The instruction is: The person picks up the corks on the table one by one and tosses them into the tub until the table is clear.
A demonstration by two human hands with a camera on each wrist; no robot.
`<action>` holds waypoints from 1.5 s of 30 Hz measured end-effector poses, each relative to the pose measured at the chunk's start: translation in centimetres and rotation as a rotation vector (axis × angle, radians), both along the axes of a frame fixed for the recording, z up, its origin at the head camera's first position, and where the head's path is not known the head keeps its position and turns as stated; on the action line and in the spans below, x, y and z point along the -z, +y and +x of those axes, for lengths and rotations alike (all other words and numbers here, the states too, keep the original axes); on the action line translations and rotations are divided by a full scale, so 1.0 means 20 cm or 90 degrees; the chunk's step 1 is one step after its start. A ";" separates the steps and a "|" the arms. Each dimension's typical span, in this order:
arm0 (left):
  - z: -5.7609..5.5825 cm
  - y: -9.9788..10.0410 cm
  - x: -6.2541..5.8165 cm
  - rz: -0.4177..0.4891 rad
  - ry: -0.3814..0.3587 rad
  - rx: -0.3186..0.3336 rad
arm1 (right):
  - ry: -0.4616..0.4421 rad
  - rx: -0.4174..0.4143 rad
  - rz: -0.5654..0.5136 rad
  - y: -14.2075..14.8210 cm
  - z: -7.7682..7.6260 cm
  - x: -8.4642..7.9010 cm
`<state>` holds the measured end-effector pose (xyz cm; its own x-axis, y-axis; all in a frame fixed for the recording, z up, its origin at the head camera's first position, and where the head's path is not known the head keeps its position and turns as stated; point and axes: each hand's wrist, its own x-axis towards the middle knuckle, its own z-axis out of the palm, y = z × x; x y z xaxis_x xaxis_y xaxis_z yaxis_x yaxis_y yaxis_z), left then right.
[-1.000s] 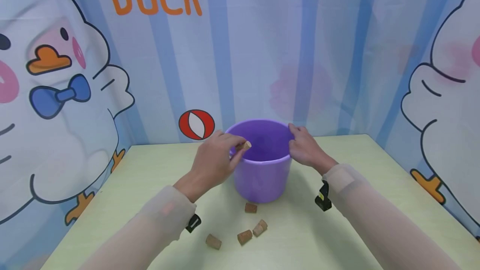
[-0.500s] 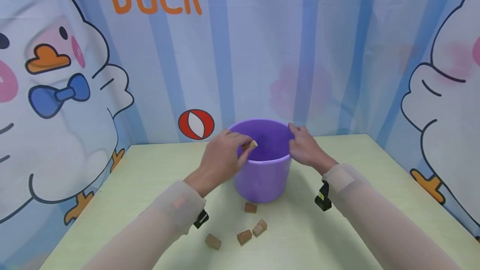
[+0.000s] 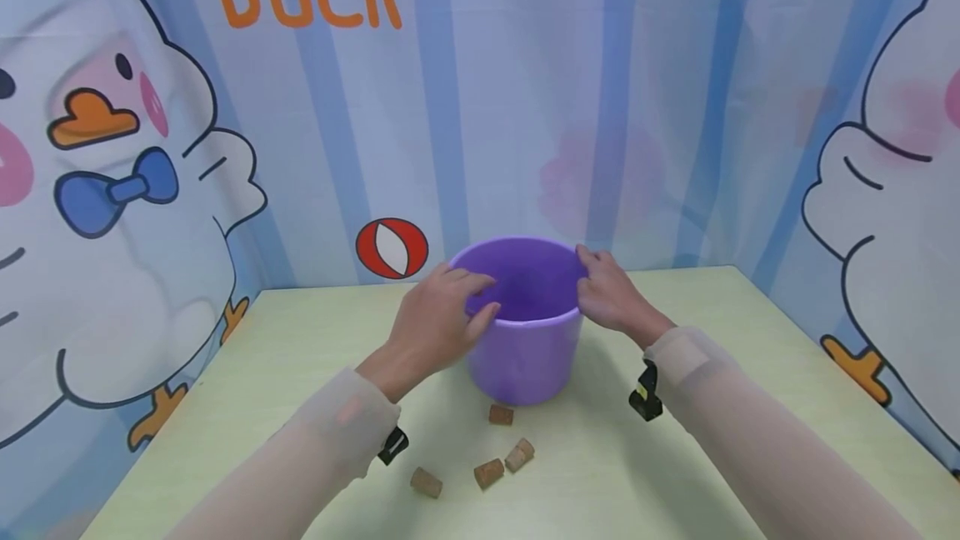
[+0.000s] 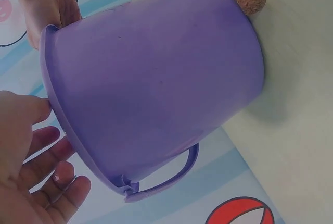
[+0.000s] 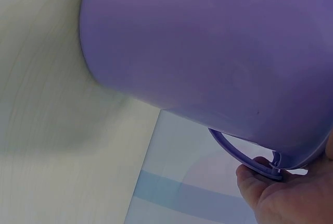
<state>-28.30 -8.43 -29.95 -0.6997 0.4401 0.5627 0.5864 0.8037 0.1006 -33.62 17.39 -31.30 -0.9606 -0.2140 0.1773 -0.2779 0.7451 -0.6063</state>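
A purple bucket [image 3: 525, 361] stands upright on the table, its mouth facing up and toward me. My left hand [image 3: 431, 319] is over the bucket's left rim, thumb and fingers spread apart with nothing between them. In the left wrist view its extended fingers [image 4: 52, 159] lie beside the rim. My right hand [image 3: 609, 294] grips the right side of the rim. The right wrist view shows that hand's fingers at the base of the bucket's handle [image 5: 239, 153]. Several corks lie in front of the bucket, the closest being a brown cork [image 3: 501, 415]. The bucket's bottom is hidden inside.
Nearer to me on the pale table [image 3: 315, 340] are a cork pair, with a speckled cork [image 3: 519, 455] beside a darker cork [image 3: 489, 473], and a separate cork [image 3: 427, 482] to their left. A printed duck curtain [image 3: 495, 107] rises behind the table.
The cork that my left hand pinched over the rim is gone from its fingers, which have spread. That hand moved right, then slightly back left. My right hand keeps its grip.
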 end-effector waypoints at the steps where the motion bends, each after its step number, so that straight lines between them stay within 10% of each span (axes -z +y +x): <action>1: 0.00 0.00 0.00 0.001 0.006 0.002 | 0.002 -0.001 0.000 0.00 0.00 0.00; 19: 0.06 -0.06 0.02 0.033 0.115 0.055 | -0.007 0.003 -0.005 0.00 0.00 0.00; 45: 0.14 -0.17 0.11 0.059 0.096 0.046 | -0.014 -0.008 -0.014 0.01 0.00 -0.01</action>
